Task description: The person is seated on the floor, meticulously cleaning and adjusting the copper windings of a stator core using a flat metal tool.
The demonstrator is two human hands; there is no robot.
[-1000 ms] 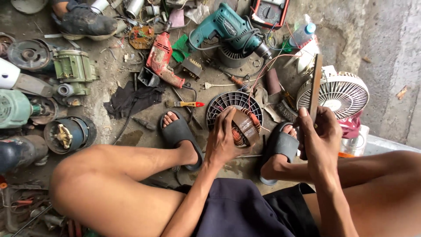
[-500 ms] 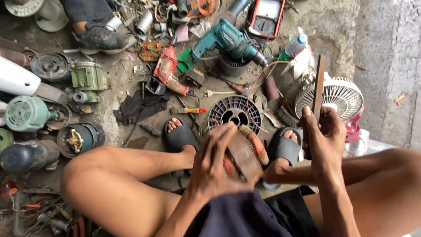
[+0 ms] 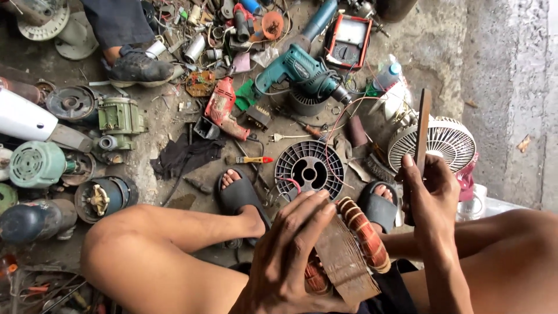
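Cluttered concrete floor point(image 3: 430, 52), left hand point(image 3: 290, 250) gripping motor stator point(image 3: 349, 256), right hand point(image 3: 430, 192) clasping flat file point(image 3: 422, 131)

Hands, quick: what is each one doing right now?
Left hand: closed on the rusty motor stator with copper-coloured windings.
Right hand: closed on a flat, dark, narrow metal bar, held upright.

A teal electric drill point(image 3: 299, 72) lies far centre on the concrete floor, with a red worn drill point(image 3: 222, 107) just left of it and a red-cased meter point(image 3: 347, 40) to its right. A black round plastic fan grille point(image 3: 310, 169) lies nearer, a white small fan point(image 3: 444, 142) at right. Green motor housings point(image 3: 38, 164) crowd the left side.
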